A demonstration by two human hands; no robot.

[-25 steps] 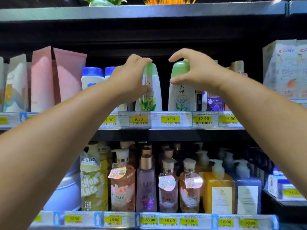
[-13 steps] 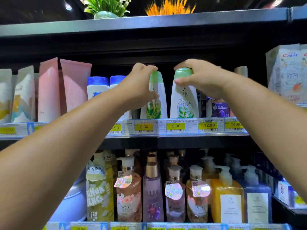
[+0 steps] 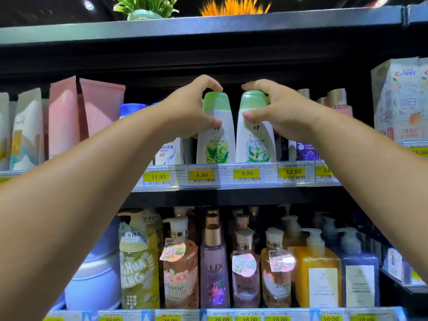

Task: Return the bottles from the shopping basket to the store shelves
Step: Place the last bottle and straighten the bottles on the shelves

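Our left grip [image 3: 192, 114] holds the left bottle [image 3: 216, 140], our right grip [image 3: 284, 112] the right bottle [image 3: 254, 140]. Both bottles stand closer together than before.

place: retail shop, personal-care aisle
shelving: dark tiered store shelves [image 3: 231, 196], stock faced forward in rows
price tags: yellow price labels [image 3: 247, 173] in rails along shelf edges, 9.90, 12.90, 11.90
middle shelf: green-capped bottles [image 3: 216, 144] centre, pink tubes [image 3: 63, 117] left, Crest packs [image 3: 401, 103] far right
lower shelf: pump bottles [image 3: 318, 276] in a row, LUX bottle [image 3: 215, 272] among them, shiny stickers [image 3: 173, 251] on some
top: potted decorative plants [image 3: 146, 6] on the top board
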